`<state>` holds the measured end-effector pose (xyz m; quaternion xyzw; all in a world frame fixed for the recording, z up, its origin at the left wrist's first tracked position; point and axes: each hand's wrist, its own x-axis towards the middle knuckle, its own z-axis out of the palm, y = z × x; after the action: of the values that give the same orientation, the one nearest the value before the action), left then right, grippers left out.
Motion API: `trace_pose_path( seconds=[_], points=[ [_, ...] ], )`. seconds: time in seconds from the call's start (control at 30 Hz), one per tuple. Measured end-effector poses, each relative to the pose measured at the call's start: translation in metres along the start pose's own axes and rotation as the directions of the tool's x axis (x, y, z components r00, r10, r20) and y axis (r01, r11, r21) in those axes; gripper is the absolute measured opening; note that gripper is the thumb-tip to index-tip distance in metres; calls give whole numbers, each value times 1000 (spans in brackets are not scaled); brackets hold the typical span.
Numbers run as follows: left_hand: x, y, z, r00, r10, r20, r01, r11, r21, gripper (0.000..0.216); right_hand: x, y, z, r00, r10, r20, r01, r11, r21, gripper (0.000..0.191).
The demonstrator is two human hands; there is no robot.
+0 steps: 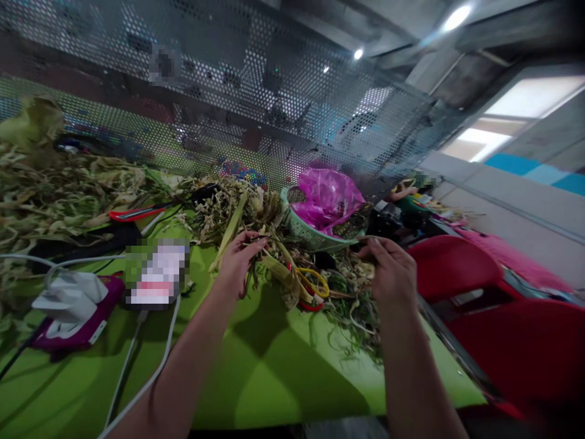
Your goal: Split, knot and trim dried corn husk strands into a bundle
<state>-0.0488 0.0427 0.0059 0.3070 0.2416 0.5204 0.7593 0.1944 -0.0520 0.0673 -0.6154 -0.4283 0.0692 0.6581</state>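
My left hand (242, 256) is closed in a pinch at the near side of the plant heap, with a thin, dark dried plant strip at its fingertips. Level with the basket's rim, my right hand (388, 262) pinches the end of a thin brownish strip; whether both hold the same strip I cannot tell. Between them lie pale dried leaves (276, 274) and yellow and red loops (317, 283). Just behind stands a light green plastic basket (315, 238) with a crumpled magenta plastic bag (331, 198) in it.
Dried plant matter (68, 189) covers the left rear of the green table (283, 366). Red-handled scissors or pliers (137, 213) lie there. A phone (158, 271) with white cables and a purple power strip (77, 329) are at left. Red chairs (457, 262) stand right; a perforated metal panel (219, 97) rises behind.
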Motion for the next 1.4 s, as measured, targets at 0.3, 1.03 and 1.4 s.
trace_pose_path(
  seconds=[0.3, 1.03, 1.4],
  points=[
    [4, -4, -3, 999, 26, -34, -26, 1000, 14, 31, -4, -29, -41, 960, -163, -228, 167, 986, -4, 5],
    [8, -10, -8, 998, 38, -44, -35, 997, 63, 24, -12, 29, 28, 893, 25, 450, 349, 593, -726, 16],
    [7, -13, -8, 1000, 27, -7, -26, 998, 57, 28, 13, 27, 35, 931, 174, 322, -25, 907, -420, 21]
  ],
)
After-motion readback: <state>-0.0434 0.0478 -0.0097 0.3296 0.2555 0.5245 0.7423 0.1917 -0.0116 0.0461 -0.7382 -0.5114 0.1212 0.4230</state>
